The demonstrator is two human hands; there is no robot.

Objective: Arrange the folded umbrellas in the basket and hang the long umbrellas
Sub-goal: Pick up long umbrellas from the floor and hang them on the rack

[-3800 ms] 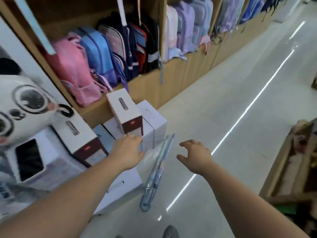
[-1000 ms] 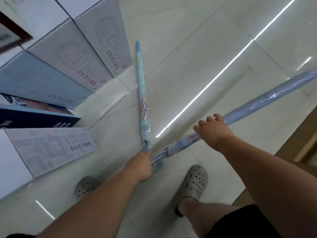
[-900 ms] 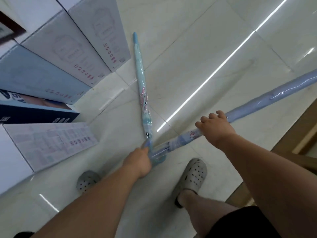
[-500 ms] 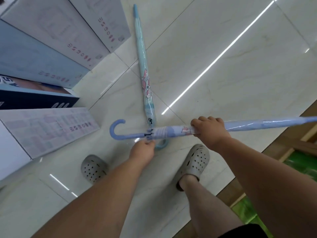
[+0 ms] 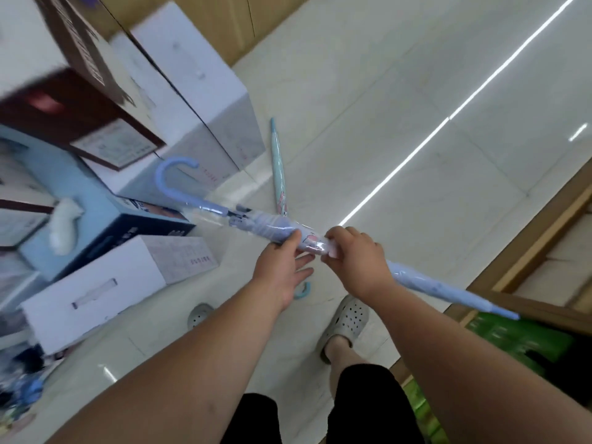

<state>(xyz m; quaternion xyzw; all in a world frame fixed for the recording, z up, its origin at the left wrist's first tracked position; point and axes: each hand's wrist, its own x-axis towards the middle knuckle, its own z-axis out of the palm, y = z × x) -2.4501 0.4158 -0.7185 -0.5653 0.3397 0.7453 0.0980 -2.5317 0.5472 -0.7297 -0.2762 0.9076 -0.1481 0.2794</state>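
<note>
Since only the right hand (image 5: pixel 352 254) grips the plastic-sleeved blue long umbrella (image 5: pixel 256 221) mid-air, left hand (image 5: pixel 282 267) flat-fingered under it, it could slip loose or its hook (image 5: pixel 160 182) could clip the boxes (image 5: pixel 192 91).

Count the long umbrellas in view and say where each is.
2. The blue umbrella is in the air, gripped by the right hand, the left hand touching it. The teal umbrella lies on the floor beneath it. Others may be hidden behind the boxes.
</note>
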